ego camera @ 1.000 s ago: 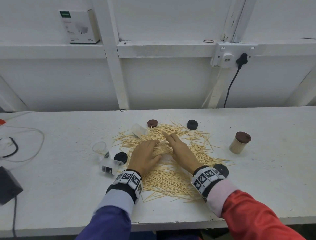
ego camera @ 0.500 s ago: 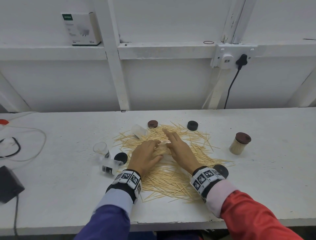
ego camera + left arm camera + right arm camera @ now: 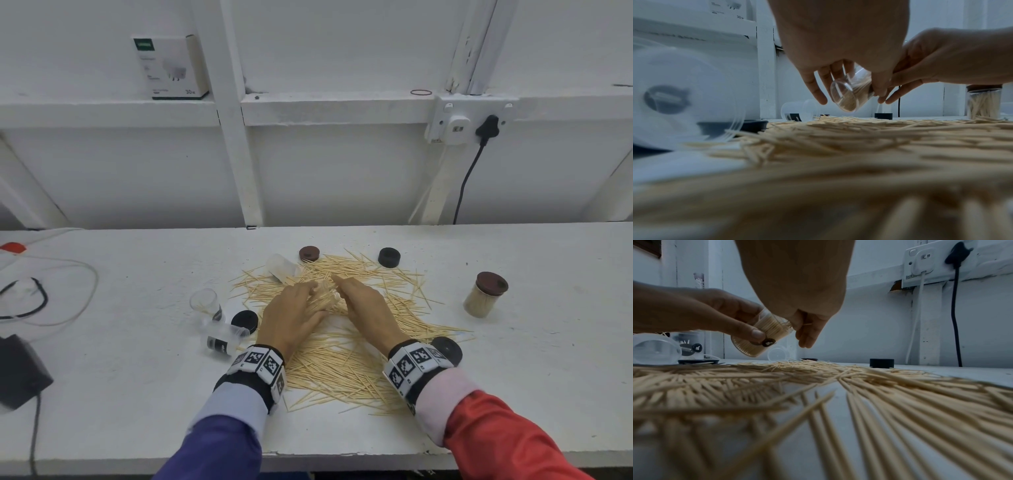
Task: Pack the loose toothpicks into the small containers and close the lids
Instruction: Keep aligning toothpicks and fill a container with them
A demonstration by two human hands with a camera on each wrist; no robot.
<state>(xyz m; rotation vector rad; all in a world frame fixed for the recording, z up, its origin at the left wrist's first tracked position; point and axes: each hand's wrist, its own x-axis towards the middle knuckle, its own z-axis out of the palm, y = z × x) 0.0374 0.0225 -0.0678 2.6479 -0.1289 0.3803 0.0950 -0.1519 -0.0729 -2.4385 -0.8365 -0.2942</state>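
White bench [image 3: 513,394]; left hand [image 3: 291,318] grips tilted container [image 3: 849,95], mouth hidden by right hand [image 3: 370,308].

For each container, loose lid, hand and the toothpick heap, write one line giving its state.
Held container: tilted, nearly full, uncapped.
Capped container: upright, full, lid on.
Far container: on its side.
Left upright container: open, few picks.
Lying container: on its side.
Loose lids: off, on table.
Toothpicks: scattered.
Left hand: grips held container.
Right hand: at its mouth.

"30w" on the white box [image 3: 170,66] on the wall ledge.
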